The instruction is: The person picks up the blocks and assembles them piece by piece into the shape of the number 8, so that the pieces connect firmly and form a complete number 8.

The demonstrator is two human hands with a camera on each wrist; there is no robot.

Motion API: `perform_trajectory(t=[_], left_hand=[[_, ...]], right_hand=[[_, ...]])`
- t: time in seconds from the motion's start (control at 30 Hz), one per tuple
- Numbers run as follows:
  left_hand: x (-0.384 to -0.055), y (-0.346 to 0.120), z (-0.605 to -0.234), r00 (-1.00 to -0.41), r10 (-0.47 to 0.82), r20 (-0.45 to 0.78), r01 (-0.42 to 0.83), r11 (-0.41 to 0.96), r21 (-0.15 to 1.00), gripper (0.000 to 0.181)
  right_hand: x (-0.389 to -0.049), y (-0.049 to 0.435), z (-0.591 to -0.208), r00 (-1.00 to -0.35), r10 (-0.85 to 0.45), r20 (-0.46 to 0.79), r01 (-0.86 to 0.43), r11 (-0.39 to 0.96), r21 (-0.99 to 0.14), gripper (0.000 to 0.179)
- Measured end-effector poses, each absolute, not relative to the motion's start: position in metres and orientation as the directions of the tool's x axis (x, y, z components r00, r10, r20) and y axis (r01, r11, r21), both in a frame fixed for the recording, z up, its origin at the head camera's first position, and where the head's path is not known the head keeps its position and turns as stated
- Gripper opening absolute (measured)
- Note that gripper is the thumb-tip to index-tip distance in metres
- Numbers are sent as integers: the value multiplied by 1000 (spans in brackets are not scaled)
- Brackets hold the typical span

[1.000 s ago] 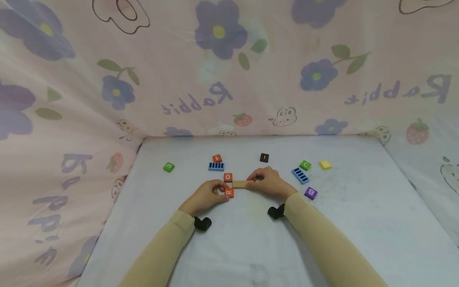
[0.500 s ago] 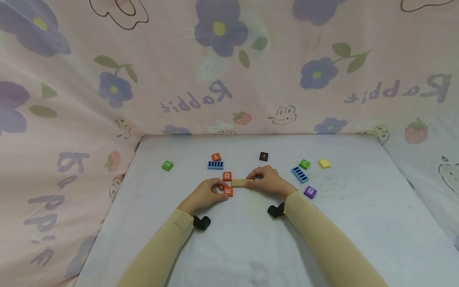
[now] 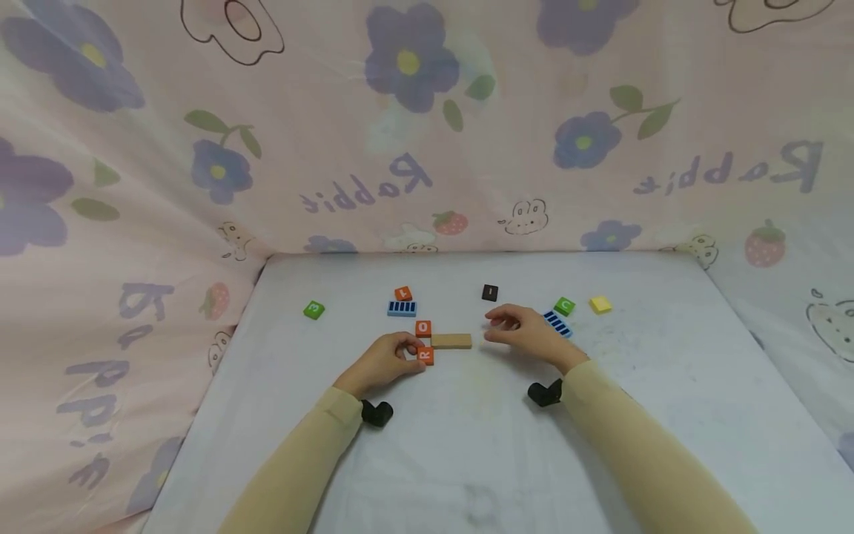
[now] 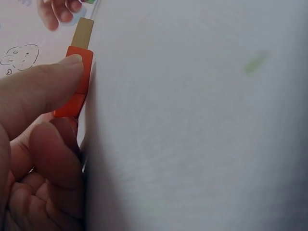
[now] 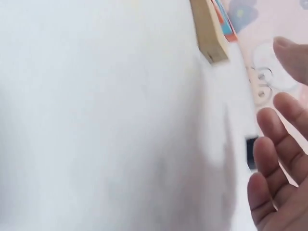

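Observation:
My left hand (image 3: 385, 361) pinches an orange letter tile marked R (image 3: 425, 356) between thumb and fingers. Just beyond it lies another orange tile, marked O (image 3: 423, 328). A plain wooden strip block (image 3: 451, 341) lies flat, its left end right by the two orange tiles. In the left wrist view the thumb presses on the orange tile (image 4: 86, 72), and the wooden block (image 4: 83, 32) extends past it. My right hand (image 3: 530, 335) holds nothing and hovers right of the block's free end, its fingers loosely bent. The right wrist view shows that end of the block (image 5: 210, 33) apart from the fingertips.
Farther back lie a green tile (image 3: 314, 310), an orange tile (image 3: 403, 293), a blue striped block (image 3: 402, 308) and a black tile (image 3: 490, 292). At right are another blue striped block (image 3: 557, 324), a green tile (image 3: 564, 305) and a yellow tile (image 3: 600, 305). Patterned curtains enclose the white table.
My right hand has let go of the wooden block and moved right, now covering the purple tile and part of the blue block. The left hand has stayed on the orange tile.

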State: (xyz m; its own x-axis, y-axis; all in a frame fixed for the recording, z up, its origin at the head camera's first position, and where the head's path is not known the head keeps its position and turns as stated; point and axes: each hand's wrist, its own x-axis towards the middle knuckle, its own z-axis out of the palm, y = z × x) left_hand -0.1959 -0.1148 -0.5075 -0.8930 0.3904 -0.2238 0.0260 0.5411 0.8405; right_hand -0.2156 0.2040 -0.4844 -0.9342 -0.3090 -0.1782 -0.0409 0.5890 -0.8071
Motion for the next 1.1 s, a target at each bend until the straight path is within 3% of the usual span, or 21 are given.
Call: perform_trajectory(t=[0.67,1.1], left_hand=[[-196,-116,-511,-895,387,-225,24,543,839,33],[-193,-115,-508,-896,379,-232,5,532,847,34]], right_hand=[[-222,317,-487,-996,2,-90,64,724,-687,69],[-223,329,-498,-999,16,-32,32,784,-620,66]])
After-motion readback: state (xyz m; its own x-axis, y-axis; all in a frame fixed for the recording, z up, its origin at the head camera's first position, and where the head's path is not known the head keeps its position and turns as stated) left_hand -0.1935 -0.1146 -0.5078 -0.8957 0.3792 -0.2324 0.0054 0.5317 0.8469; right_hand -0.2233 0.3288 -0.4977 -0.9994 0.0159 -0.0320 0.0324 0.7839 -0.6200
